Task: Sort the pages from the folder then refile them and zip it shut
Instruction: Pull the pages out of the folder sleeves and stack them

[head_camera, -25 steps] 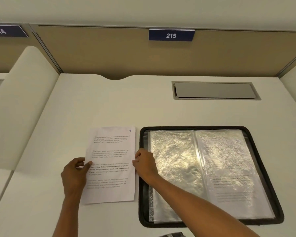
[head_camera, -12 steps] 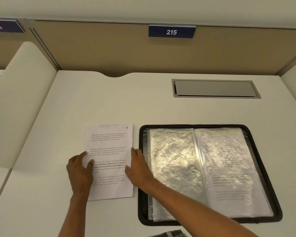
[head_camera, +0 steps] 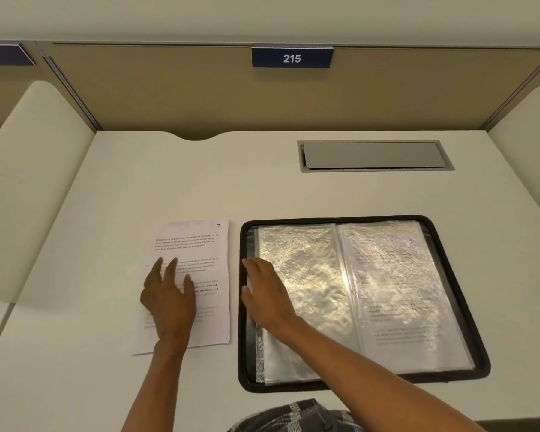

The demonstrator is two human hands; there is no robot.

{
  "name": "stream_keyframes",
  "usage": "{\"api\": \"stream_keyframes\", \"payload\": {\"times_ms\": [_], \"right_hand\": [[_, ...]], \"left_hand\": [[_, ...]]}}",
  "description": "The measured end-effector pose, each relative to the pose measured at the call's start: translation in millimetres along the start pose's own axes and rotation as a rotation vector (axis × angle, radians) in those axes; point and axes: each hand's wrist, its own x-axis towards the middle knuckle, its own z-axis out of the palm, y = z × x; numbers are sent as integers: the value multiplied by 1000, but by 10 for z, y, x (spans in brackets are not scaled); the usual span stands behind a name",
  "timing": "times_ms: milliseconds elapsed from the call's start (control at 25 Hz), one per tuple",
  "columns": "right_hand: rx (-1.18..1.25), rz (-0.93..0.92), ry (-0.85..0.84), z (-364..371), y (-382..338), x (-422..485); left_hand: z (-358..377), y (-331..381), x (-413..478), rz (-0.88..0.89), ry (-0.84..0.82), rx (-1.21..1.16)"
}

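Now | left hand (head_camera: pixel 169 302) flat on page (head_camera: pixel 201 244) | right hand (head_camera: pixel 268 297) flat at folder (head_camera: pixel 293 386) left edge

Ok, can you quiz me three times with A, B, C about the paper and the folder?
1. Where is the loose paper, next to the folder?
A) on its right B) on its left C) on top of it
2. What colour is the folder's rim?
A) black B) red C) yellow
3. The folder is:
A) zipped shut B) standing up C) lying open

1 B: the paper lies left of the rim.
2 A: the rim is black all round.
3 C: its clear sleeves show on both halves.
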Motion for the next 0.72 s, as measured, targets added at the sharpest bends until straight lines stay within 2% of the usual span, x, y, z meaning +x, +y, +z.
{"api": "stream_keyframes", "payload": {"times_ms": [160, 480, 720], "right_hand": [[-66, 43, 101, -220, 396, -256], [-227, 225, 262, -771, 1322, -984], [-186, 328, 301, -1054, 1887, -1395]], "left_hand": [[254, 536, -368, 145, -130, -58], [983, 1528, -1273, 551, -368, -63], [1369, 2021, -1789, 792, -566, 67]]}}
